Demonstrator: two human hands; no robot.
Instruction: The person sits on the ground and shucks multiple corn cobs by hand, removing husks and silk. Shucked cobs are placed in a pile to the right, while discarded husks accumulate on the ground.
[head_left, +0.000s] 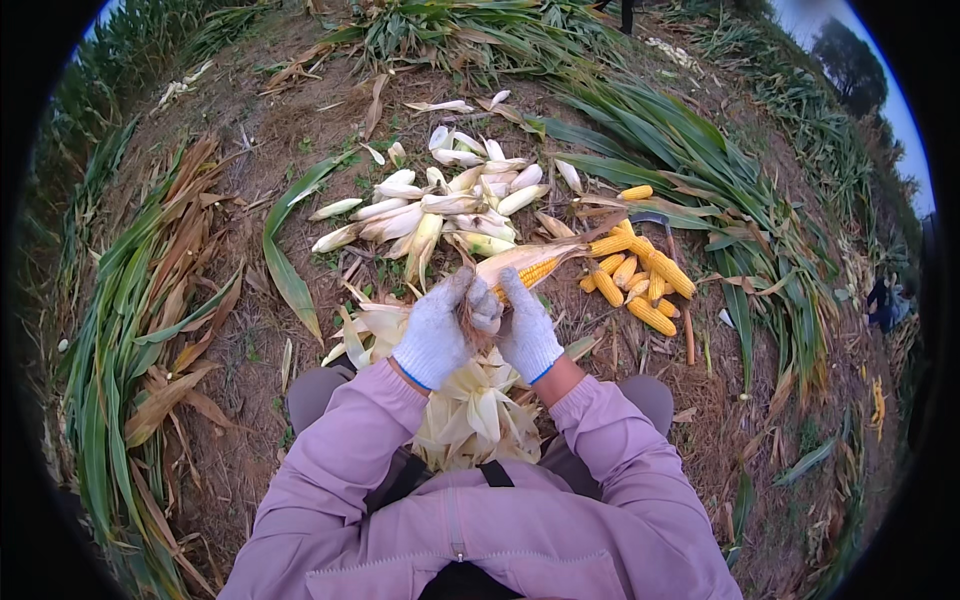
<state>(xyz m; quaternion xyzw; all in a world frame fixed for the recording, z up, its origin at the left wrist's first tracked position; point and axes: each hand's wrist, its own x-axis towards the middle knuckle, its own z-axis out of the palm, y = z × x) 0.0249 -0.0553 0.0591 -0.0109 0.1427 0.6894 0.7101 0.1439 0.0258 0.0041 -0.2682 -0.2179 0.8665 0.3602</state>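
Between my two gloved hands is a partly husked ear of corn (530, 274), its yellow kernels bare along one side. My left hand (442, 322), in a white knit glove, grips pulled husk and brown silk (474, 330) at the near end. The right hand (527, 322), gloved alike, holds the ear with its thumb lying along the kernels. Pale dry husk (517, 257) still covers the ear's far side. Loose husks (480, 412) are heaped below my hands, between my knees. Just beyond the hands lies a pile of unhusked ears (457, 199).
Bare yellow cobs (637, 274) are piled at the right, beside a sickle (651, 218) with a wooden handle (689, 337). Cut corn stalks (112, 375) line the left, and more stalks (675, 142) curve along the right. A person (889, 304) is at the far right edge.
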